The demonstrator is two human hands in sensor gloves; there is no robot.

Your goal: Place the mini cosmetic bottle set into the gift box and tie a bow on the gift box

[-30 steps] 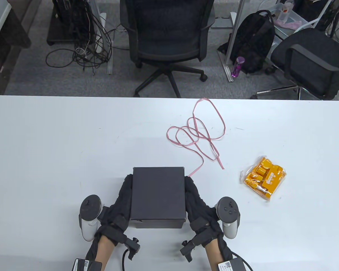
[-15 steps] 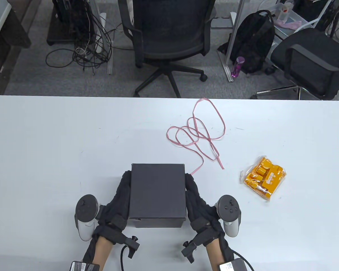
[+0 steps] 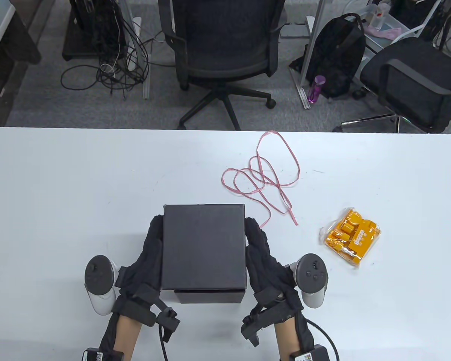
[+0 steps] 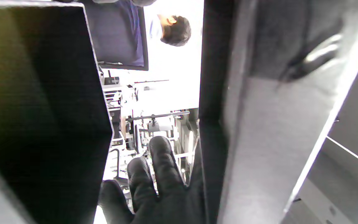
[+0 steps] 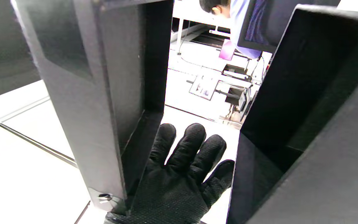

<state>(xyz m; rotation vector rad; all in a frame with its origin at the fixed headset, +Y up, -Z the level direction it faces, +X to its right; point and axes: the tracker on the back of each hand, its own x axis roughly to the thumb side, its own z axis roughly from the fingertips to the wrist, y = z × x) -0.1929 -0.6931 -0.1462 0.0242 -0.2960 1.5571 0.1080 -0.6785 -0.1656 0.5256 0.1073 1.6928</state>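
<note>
A: Where does the lid [image 3: 204, 246] sit?

B: Bottom centre, raised above the box base [image 3: 209, 296], long axis toward the top edge.

A: The hands?

B: The left hand [image 3: 147, 259] and right hand [image 3: 261, 259] press its sides with straight fingers.

A: The bottle set [image 3: 350, 237]?

B: Lower right, nearer the right hand; the ribbon [image 3: 263, 176] is above centre.

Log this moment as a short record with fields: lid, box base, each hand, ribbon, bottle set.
lid: black lid raised above the base, flat between both hands
box base: black base on the table, only its near edge showing under the lid
left hand: left hand with straight fingers pressing the lid's left side
right hand: right hand likewise on its right side
ribbon: pink ribbon lying loose beyond the box
bottle set: orange bottle set in clear wrap, to the right, untouched
</note>
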